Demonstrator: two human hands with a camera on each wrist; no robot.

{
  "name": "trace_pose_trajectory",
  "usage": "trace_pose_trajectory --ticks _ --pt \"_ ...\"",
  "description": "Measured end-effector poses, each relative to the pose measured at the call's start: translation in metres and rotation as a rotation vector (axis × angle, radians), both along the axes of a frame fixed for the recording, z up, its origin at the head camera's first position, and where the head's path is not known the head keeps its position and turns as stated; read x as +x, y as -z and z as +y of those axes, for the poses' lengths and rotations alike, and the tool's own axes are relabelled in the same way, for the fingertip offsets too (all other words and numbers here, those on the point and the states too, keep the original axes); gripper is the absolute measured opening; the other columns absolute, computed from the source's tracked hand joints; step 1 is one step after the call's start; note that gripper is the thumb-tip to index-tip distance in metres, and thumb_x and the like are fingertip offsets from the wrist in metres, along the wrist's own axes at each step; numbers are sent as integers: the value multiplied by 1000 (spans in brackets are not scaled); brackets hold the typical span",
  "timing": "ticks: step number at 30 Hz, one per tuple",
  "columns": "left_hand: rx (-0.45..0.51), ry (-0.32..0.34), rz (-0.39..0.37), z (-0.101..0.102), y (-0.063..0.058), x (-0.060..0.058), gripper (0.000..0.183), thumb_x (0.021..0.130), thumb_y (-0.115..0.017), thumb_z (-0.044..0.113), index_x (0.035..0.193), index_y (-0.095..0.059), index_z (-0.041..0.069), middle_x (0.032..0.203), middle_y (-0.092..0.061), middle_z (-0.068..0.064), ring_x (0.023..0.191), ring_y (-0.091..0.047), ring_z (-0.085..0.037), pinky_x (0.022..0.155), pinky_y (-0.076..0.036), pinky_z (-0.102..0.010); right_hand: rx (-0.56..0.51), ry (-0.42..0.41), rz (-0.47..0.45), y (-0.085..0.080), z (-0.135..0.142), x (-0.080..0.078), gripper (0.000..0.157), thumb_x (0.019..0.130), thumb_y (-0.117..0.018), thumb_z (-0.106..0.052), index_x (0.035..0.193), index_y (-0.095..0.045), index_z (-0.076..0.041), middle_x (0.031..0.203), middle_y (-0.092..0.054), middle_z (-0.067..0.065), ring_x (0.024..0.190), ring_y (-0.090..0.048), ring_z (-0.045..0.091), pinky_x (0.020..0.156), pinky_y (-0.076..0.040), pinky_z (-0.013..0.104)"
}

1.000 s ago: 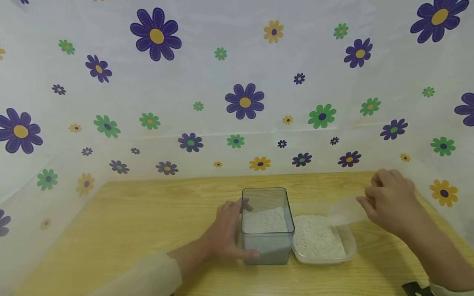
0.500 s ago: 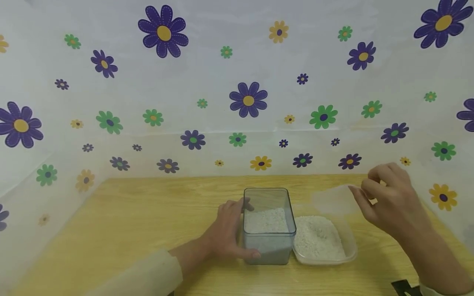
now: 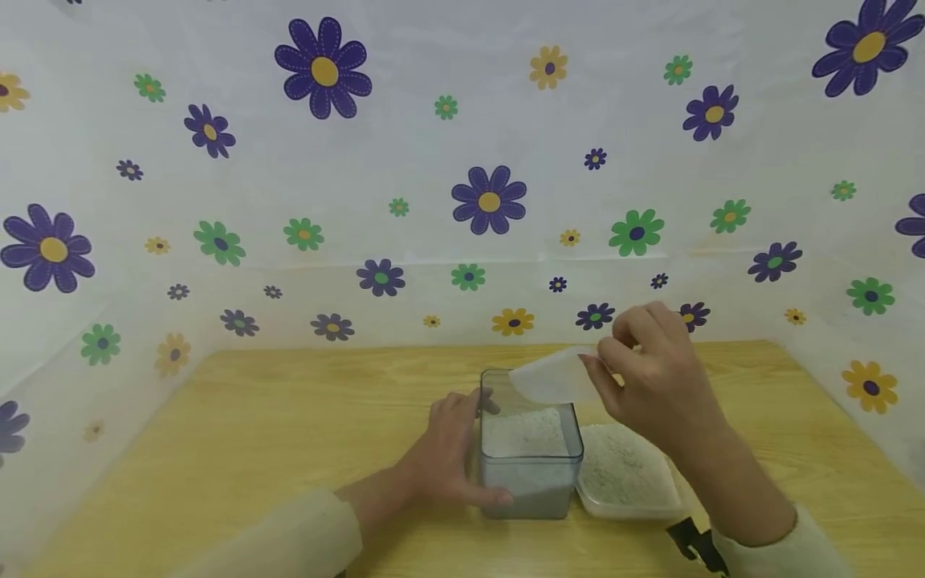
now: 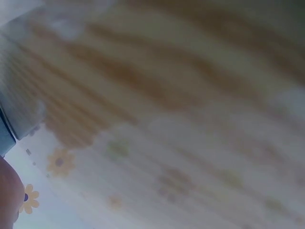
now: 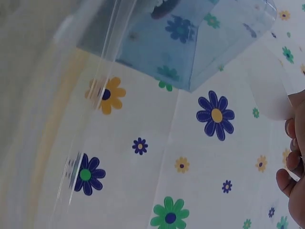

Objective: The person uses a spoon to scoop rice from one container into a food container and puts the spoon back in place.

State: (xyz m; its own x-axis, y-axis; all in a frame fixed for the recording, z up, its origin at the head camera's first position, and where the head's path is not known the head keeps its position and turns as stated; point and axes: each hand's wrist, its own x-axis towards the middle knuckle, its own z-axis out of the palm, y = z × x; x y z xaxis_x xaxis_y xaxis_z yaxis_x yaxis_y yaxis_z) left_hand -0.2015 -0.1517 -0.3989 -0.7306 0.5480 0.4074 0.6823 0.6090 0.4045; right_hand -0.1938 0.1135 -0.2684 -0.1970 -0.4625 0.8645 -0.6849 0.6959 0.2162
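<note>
We had the tub point(image 3: 531, 449) as our mark, a clear grey square box standing upright on the table point(image 3: 289, 425), part full of white grains. Our left hand point(image 3: 451, 453) grasped the tub from its left side, thumb curled along the near wall, fingertips at the far left corner of the rim. Our right hand point(image 3: 654, 377) hung above and just right of the tub, pinching the scoop point(image 3: 552, 377), a cloudy white plastic piece, between thumb and curled fingers. The scoop's wide end tipped down over the tub's open mouth and covered part of the far rim from the head view; we could not tell whether it touched the rim.

Touching the tub's right wall sat the tray point(image 3: 629, 506), low and clear, heaped with the same white grains. Our right forearm crossed over the tray's right end and hid it. A black strap point(image 3: 697, 546) showed at that wrist, right of the tub and nearer us.

Behind the tub rose the flowered sheet point(image 3: 433, 160), white with purple, green and yellow blooms, wrapping the table's back and both sides.

From the right wrist we saw the tub's blue-grey corner point(image 5: 190, 43) from beneath, the scoop point(image 5: 271, 95) pale beside our fingertips point(image 5: 291, 128). The left wrist view was a blur of wood grain.
</note>
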Motion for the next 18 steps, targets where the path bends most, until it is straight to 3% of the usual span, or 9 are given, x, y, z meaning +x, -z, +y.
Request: trace_pose_trajectory --ticks 4,8,18 --pt "-5 -11 -14 1 -1 0 107 56 -63 81 135 -32 15 121 -48 6 108 -38 -10 98 -26 -43 94 62 -48 4 -13 1 19 77 -66 -17 63 -59 -6 73 -44 8 71 -40 27 63 -32 37" --pt "-14 -13 -16 1 -6 -1 109 56 -64 80 136 -32 14 121 -48 6 109 -38 -10 98 -25 -43 154 128 -137 8 -20 2 19 70 -77 -17 64 -60 -9 79 -44 7 78 -39 25 66 -32 36" --pt "-4 -4 -48 1 -6 -1 108 59 -64 78 139 -30 13 123 -47 7 108 -37 -10 97 -26 -42 240 203 -390 18 -44 -4 13 69 -78 -14 64 -66 -11 86 -43 6 81 -36 24 70 -30 32"
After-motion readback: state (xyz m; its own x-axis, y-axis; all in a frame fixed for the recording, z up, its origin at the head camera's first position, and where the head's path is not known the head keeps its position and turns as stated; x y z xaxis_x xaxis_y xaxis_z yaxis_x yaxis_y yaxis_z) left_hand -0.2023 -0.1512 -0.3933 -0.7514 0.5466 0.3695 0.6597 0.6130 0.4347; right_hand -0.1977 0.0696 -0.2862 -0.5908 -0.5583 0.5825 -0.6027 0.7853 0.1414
